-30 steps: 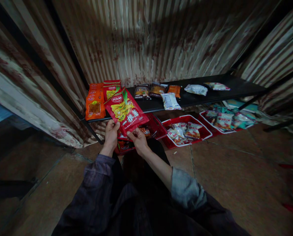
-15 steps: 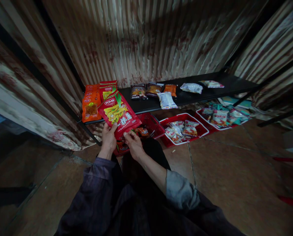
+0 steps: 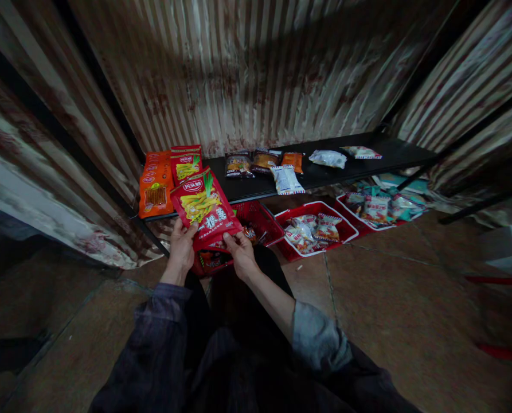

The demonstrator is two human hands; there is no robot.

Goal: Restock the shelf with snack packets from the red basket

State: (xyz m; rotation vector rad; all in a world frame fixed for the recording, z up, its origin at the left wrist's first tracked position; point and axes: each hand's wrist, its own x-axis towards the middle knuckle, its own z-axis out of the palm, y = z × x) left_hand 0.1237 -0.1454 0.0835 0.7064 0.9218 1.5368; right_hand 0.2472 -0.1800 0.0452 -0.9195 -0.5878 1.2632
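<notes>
A red snack packet (image 3: 206,209) with yellow food and a green onion printed on it is held up in front of the shelf's left end. My left hand (image 3: 182,249) pinches its lower left edge. My right hand (image 3: 239,250) grips its lower right edge, thumb on the front. Behind it, a similar red packet (image 3: 187,163) and an orange packet (image 3: 156,186) lie side by side on the black shelf (image 3: 242,186). Below the held packet, a red basket (image 3: 274,225) with dark orange packets is partly hidden by my hands.
Brown, orange and white packets (image 3: 286,179) lie along the shelf. Two more red baskets (image 3: 351,221) (image 3: 380,228) with packets stand on the floor to the right. Black shelf posts rise at both sides before striped curtains. A pale box (image 3: 511,249) is at the far right.
The held packet now lies flatter and straighter, and my right hand has shifted to its lower right corner. The whole view has shifted slightly.
</notes>
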